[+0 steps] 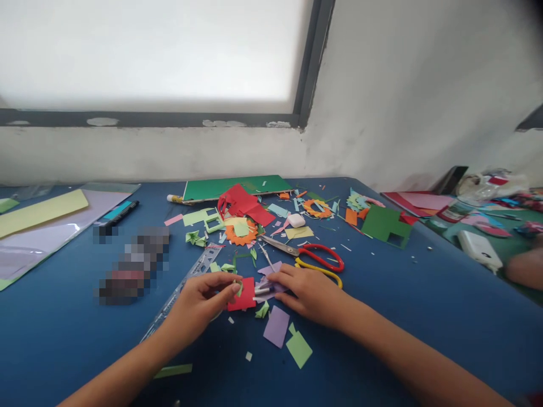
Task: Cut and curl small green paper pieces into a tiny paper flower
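Green paper scrap [239, 289], pinched between thumb and finger of my left hand [203, 297], sits over the red square [246, 301], left of my half-curled right hand [309, 293], whose hold I can't tell.

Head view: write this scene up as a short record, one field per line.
Left hand: pinches a small light-green paper piece over a red paper square
Right hand: fingers over purple scraps; grip unclear
Scissors: red and yellow handles, just beyond the right hand
Ruler: clear, partly hidden by the left hand and forearm
Dark-green sheet: off to the right, with a square cut-out
Table: blue, strewn with paper bits
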The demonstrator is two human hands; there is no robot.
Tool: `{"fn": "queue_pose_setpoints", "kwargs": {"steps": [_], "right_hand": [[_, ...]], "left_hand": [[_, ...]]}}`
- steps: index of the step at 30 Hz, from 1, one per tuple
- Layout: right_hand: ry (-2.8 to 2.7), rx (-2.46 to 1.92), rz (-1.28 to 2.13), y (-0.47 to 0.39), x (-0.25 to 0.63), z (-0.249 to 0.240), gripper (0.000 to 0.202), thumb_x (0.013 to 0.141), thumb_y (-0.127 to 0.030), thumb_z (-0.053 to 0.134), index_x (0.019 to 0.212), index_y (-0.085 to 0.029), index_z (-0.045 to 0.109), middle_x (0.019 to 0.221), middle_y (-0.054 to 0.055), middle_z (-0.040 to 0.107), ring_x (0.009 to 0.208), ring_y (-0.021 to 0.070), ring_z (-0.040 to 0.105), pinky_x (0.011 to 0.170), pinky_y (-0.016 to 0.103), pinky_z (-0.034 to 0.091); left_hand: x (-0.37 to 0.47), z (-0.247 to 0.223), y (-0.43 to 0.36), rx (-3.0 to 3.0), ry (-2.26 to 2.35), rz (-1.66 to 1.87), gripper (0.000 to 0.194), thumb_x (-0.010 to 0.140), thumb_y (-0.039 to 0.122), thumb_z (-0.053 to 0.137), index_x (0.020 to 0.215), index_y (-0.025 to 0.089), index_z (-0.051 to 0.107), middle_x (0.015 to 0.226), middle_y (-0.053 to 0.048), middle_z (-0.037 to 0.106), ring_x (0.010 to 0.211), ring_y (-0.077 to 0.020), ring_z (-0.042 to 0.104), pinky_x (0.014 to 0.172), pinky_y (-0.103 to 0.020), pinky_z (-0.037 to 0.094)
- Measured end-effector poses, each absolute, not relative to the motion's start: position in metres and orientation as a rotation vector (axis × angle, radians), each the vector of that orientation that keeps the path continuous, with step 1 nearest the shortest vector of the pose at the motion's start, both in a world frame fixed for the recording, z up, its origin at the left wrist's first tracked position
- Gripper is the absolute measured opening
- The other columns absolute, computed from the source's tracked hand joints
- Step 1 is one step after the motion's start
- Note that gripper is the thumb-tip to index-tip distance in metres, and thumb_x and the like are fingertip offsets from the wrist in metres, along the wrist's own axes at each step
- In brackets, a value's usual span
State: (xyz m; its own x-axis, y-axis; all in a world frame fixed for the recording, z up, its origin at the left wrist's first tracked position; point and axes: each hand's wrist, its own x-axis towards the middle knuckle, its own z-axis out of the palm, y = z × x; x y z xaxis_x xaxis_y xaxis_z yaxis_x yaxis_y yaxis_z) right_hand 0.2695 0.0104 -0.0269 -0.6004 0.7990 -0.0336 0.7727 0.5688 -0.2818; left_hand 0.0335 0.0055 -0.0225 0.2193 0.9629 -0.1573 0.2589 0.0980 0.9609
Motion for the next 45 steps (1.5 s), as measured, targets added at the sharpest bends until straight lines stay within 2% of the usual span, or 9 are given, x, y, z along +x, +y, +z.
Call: {"fn": "queue_pose_setpoints", "kwargs": {"steps": [6,13,19,28,38,45], "right_hand": [[-2.715,-1.268,0.471,0.013,0.273,-0.025,0.034,0.089,-0.025,0.048,0.122,-0.019,0.055,0.106,0.009,0.059,0.088,0.0202,0.061,0.075,0.033,0.05],[-2.698,-1.245,0.522,0.009,0.275,-0.028,0.041,0.088,-0.027,0.05,0.128,-0.017,0.051,0.125,0.013,0.053,0.106,0.0245,0.057,0.09,0.04,0.047],[-2.693,-1.258,0.574,0.009,0.282,-0.027,0.038,0.088,-0.028,0.049,0.125,-0.018,0.052,0.135,0.012,0.048,0.116,0.0261,0.053,0.093,0.041,0.046],[-2.678,-1.224,0.572,0.011,0.282,-0.027,0.035,0.088,-0.027,0.048,0.121,-0.019,0.056,0.134,0.011,0.05,0.115,0.0263,0.054,0.094,0.043,0.047],[-2.666,-1.219,0.572,0.008,0.284,-0.024,0.035,0.087,-0.028,0.049,0.122,-0.022,0.056,0.133,0.008,0.051,0.109,0.0258,0.058,0.088,0.043,0.05],[-2.593,-1.201,0.573,0.009,0.284,-0.023,0.03,0.088,-0.025,0.048,0.116,-0.022,0.06,0.125,0.007,0.058,0.105,0.0254,0.06,0.086,0.042,0.05]], "left_hand": [[0.032,-0.022,0.009,1.295,1.269,0.84,0.026,0.068,0.036,0.072,0.085,0.017,0.073,0.063,-0.001,0.067,0.061,-0.0154,0.058,0.058,-0.025,0.047],[0.034,-0.024,0.013,1.156,1.277,0.839,0.025,0.067,0.036,0.073,0.083,0.016,0.073,0.061,0.0,0.064,0.053,-0.0118,0.055,0.052,-0.023,0.048],[0.032,-0.028,0.015,1.037,1.267,0.836,0.026,0.071,0.036,0.072,0.086,0.015,0.071,0.061,0.001,0.063,0.057,-0.0113,0.056,0.051,-0.019,0.047],[0.035,-0.029,0.017,0.977,1.264,0.896,0.029,0.071,0.04,0.07,0.086,0.015,0.07,0.061,0.001,0.061,0.056,-0.0106,0.055,0.05,-0.019,0.046],[0.041,-0.028,0.018,0.968,1.297,0.918,0.04,0.06,0.045,0.076,0.083,0.013,0.069,0.054,0.002,0.059,0.052,-0.0114,0.054,0.045,-0.019,0.043],[0.042,-0.029,0.017,0.983,1.318,0.896,0.039,0.058,0.044,0.078,0.081,0.013,0.07,0.054,0.001,0.06,0.051,-0.0113,0.053,0.046,-0.02,0.044]]}}
